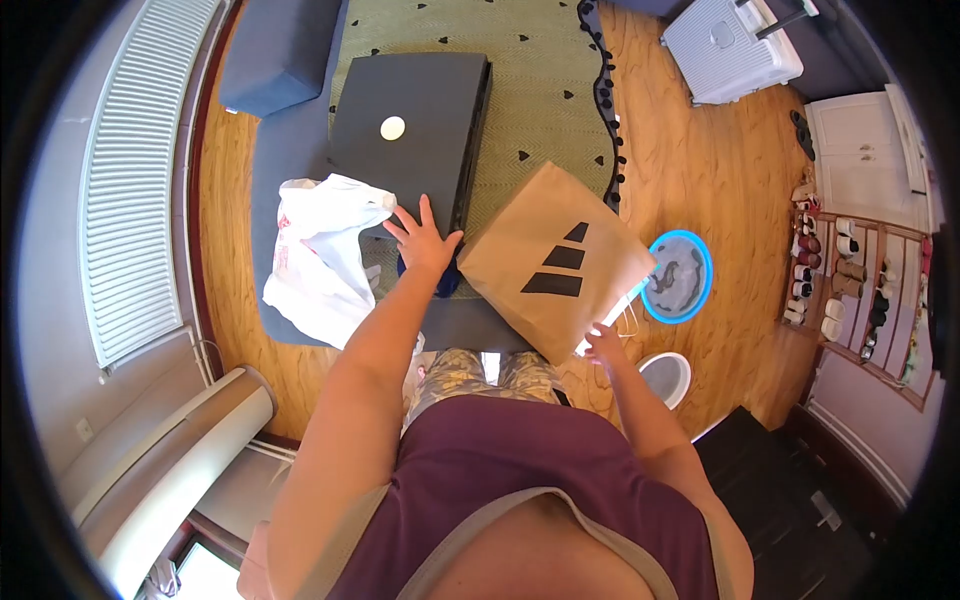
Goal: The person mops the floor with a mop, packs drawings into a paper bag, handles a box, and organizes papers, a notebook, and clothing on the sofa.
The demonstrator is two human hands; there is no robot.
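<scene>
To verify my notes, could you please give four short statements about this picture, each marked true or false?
1. The dark grey rectangular box lies left of the brown paper bag with three black bars. True.
2. The white plastic bag is right of the brown paper bag. False: the white plastic bag is left.
3. The bare left hand is at the box's near edge. True.
4. The round plastic basin has a red rim. False: it is blue.

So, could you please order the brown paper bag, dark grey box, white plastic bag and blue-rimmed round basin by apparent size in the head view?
1. Paper bag and box: too alike to rank
2. Plastic bag
3. Basin
</scene>
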